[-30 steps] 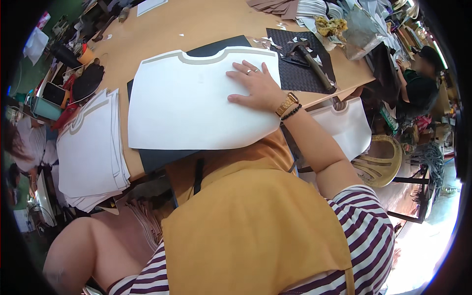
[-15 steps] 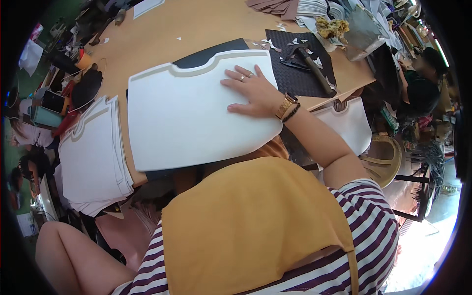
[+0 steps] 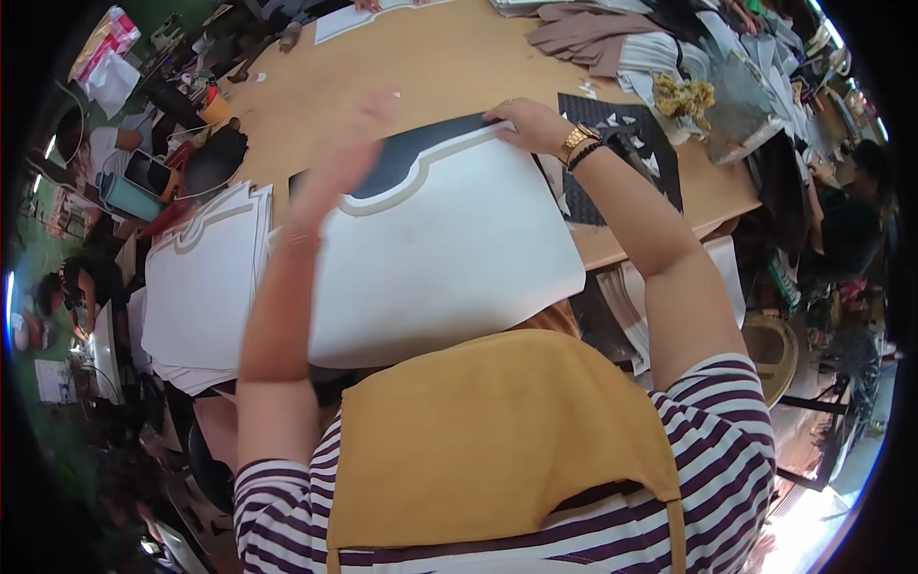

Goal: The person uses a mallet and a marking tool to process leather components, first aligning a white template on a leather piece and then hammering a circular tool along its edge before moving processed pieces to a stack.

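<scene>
In front of me lies a large white panel [image 3: 449,249] with a grey-beige strip along its notched far edge. A dark sheet [image 3: 402,153] shows from under that edge. My right hand [image 3: 535,126], with a gold watch and dark beaded bracelet at the wrist, is at the panel's far right corner. Its thumb and fingers are closed on the edge there, beside the dark sheet. My left hand [image 3: 368,139] is raised over the panel's left part, smeared by motion, its fingers unclear. Left of it, a stack of similar white panels [image 3: 206,297] lies at the table edge.
On the right, a black textured mat [image 3: 574,196] carries a hammer [image 3: 626,148] and white scraps. Brown strips [image 3: 583,38], yellowish sponge-like material [image 3: 684,99] and a clear bag [image 3: 741,115] crowd the far right. Another person's hand [image 3: 368,5] touches a white sheet at the far edge.
My right hand has gone from lying flat on the panel to its far right corner. My left arm has come into view over the panel. Another person's hand now shows at the far edge.
</scene>
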